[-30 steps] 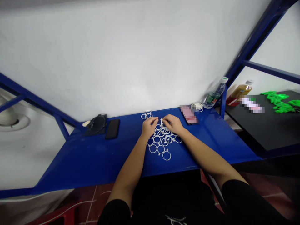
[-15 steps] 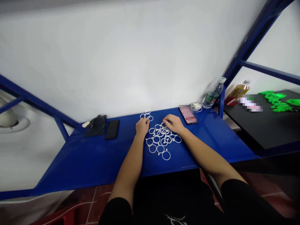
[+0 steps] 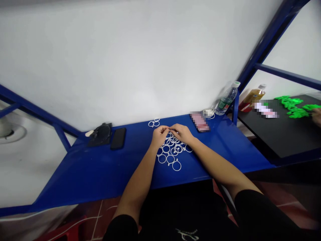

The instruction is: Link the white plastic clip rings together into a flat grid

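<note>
My left hand and my right hand meet at the fingertips over the far end of a pile of white plastic rings with small tabs. Fingers on both hands are closed in a pinch. Whatever lies between them is too small and covered to make out. Several rings in the pile overlap, and my hands hide its far part. Just beyond my left hand, a small group of the same white rings lies close to the wall.
On the blue table lie a black phone and a black pouch-like item at left. A pink-screened phone, a white cable and a water bottle are at right. Another person's hand is near green pieces.
My left hand has moved right from the small ring group to meet my right hand's fingertips. The small group shows fewer rings. Another person's hand has appeared at the right edge.
</note>
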Demonstrator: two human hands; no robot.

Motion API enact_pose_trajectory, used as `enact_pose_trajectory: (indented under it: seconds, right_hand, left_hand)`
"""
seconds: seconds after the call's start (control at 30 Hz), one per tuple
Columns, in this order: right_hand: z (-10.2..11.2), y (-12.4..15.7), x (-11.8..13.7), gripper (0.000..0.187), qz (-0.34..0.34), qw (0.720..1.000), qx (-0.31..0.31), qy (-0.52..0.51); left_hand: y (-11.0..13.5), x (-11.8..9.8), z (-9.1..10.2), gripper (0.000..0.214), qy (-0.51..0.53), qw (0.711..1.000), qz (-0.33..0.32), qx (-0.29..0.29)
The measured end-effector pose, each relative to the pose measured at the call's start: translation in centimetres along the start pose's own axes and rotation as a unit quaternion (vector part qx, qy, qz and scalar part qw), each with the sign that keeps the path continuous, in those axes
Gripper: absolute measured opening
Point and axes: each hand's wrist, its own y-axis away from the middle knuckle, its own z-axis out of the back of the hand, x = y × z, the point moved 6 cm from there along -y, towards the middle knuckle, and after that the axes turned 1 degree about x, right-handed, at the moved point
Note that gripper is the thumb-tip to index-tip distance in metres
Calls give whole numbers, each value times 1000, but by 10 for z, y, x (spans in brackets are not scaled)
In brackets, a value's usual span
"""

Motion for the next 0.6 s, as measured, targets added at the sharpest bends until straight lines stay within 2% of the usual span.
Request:
enact_pose_trajectory:
  seconds: [0.13, 0.23, 0.43, 0.6]
  right_hand:
    - [-1, 1, -15, 19, -48, 999, 7, 12]
    - [-2, 2, -30, 20, -109, 993, 26, 41]
    - [-6, 1, -41, 32, -141, 983, 66, 93]
    - [-15, 6, -47, 37, -181, 963, 127, 151]
  left_hand:
    - [0, 2, 4, 16, -100, 995, -6, -10]
    - [-2, 6, 10, 15, -208, 978, -19, -9]
    - [-2, 19, 1, 21, -302, 951, -16, 71]
    - [1, 17, -6, 23, -320, 939, -17, 123]
